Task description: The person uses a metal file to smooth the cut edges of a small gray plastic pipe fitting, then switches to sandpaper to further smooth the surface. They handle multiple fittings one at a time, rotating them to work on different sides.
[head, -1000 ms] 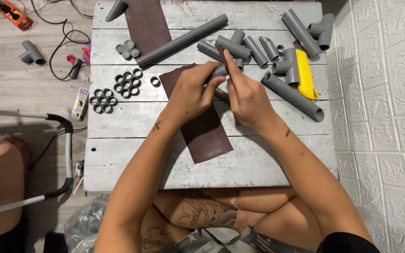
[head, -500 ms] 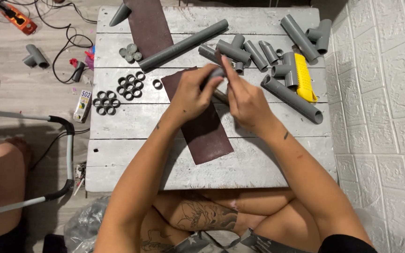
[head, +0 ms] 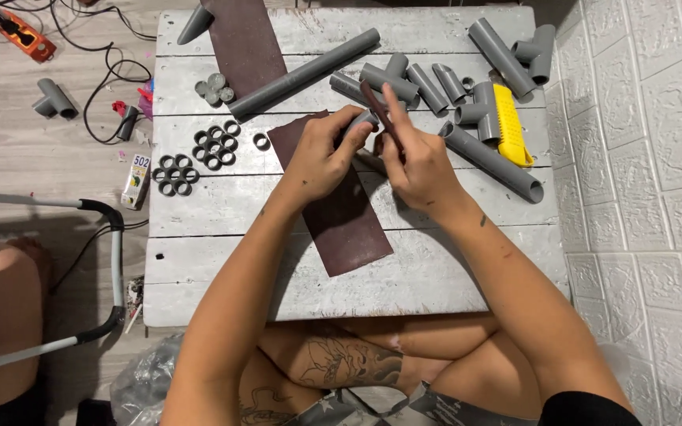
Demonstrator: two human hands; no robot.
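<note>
Hands meet mid-table: left hand (head: 321, 158) grips pipe piece (head: 359, 122) (right hand (head: 416, 162) pinches sandpaper strip (head: 380, 114)).

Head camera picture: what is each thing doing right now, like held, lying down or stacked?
left hand: gripping the short grey pipe piece.
short grey pipe piece: held above the table.
right hand: pinching a sandpaper strip.
sandpaper strip: against the piece.
long sandpaper sheet: flat under hands.
long grey pipe: lying slanted.
grey rings: clustered flat.
yellow tool: lying beside pipes.
</note>
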